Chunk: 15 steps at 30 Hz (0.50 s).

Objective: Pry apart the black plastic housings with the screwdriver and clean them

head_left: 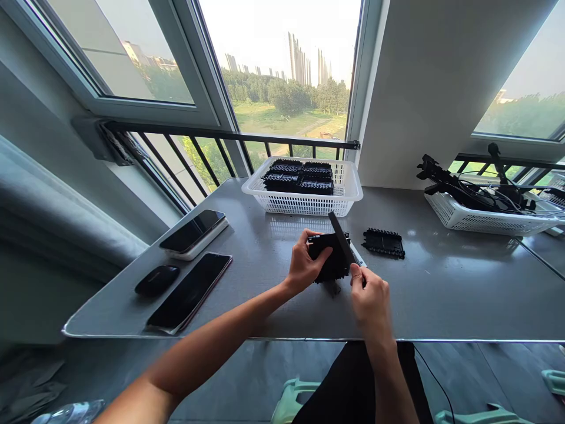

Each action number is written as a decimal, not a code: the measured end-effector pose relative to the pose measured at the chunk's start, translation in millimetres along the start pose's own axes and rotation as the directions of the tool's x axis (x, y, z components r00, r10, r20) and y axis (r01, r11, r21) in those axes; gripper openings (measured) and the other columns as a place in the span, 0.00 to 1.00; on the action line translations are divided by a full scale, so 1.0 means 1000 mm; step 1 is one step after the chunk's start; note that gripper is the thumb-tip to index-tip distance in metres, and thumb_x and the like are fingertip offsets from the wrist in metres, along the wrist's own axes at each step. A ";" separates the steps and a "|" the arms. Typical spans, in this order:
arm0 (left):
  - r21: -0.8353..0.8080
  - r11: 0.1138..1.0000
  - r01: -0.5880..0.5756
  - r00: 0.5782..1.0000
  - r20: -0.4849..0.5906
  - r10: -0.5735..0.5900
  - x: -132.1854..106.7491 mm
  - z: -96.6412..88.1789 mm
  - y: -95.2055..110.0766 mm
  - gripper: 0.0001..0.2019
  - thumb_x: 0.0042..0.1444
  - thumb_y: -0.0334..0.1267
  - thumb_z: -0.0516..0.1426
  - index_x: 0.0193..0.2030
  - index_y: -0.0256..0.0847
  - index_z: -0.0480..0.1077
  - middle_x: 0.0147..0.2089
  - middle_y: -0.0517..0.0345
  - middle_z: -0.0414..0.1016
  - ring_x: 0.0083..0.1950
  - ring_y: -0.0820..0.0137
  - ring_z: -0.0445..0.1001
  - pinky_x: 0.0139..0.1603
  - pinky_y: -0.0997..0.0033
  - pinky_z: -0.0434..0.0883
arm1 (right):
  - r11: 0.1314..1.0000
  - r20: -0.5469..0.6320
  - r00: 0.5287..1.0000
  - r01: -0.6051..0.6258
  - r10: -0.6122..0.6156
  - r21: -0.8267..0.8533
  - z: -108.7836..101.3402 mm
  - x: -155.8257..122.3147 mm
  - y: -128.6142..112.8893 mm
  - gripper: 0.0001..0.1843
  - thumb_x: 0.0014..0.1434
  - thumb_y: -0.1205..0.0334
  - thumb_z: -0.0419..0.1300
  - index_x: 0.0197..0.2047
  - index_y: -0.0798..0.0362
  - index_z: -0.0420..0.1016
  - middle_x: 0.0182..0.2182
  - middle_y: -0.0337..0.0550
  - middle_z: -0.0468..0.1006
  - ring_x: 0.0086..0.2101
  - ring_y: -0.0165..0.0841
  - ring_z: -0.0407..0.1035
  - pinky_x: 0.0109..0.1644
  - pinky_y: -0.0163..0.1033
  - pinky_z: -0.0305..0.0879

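Observation:
My left hand (304,264) grips a black plastic part (329,259) just above the grey table (441,282), fingers wrapped over its top edge. My right hand (369,297) is closed round a thin dark flat strip (341,235) that slants up from the part's right side. Another black plastic part (384,242) with toothed edges lies flat on the table just to the right. Behind them stands a white mesh basket (304,203) holding several stacked black parts of the same kind.
Two phones (193,231) (189,291) and a black mouse (157,280) lie at the table's left. A second white basket (481,218) with black gear and cables sits at the right. A railing and windows run behind; the table edge is near me.

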<state>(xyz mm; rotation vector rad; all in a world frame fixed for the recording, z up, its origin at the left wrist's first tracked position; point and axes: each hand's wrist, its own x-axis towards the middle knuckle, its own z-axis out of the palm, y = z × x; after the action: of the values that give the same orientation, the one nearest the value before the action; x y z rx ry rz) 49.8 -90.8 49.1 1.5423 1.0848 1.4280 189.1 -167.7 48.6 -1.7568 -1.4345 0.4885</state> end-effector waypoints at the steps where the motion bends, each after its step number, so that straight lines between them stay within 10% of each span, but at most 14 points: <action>1: -0.005 1.000 0.009 1.000 -0.004 -0.009 0.001 -0.001 0.000 0.16 0.48 0.38 0.63 0.39 0.43 0.60 0.27 0.65 0.71 0.27 0.72 0.72 0.27 0.75 0.68 | 1.000 -0.032 0.999 -0.007 0.006 -0.026 -0.001 0.000 0.000 0.24 0.66 0.48 0.45 0.22 0.50 0.62 0.18 0.40 0.69 0.20 0.32 0.58 0.26 0.37 0.46; 15: -0.007 1.000 0.011 1.000 -0.013 -0.011 0.004 -0.002 -0.001 0.16 0.48 0.37 0.63 0.39 0.42 0.61 0.29 0.65 0.71 0.28 0.73 0.71 0.30 0.75 0.67 | 1.000 -0.039 0.999 0.006 -0.006 -0.005 -0.004 0.006 0.006 0.24 0.66 0.47 0.44 0.22 0.50 0.61 0.17 0.39 0.67 0.20 0.31 0.57 0.26 0.37 0.46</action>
<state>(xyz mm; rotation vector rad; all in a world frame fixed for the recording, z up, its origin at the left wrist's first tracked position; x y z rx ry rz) 47.5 -87.0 49.9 1.5220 1.0939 1.4343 197.9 -164.1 47.2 -1.7558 -1.4140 0.4458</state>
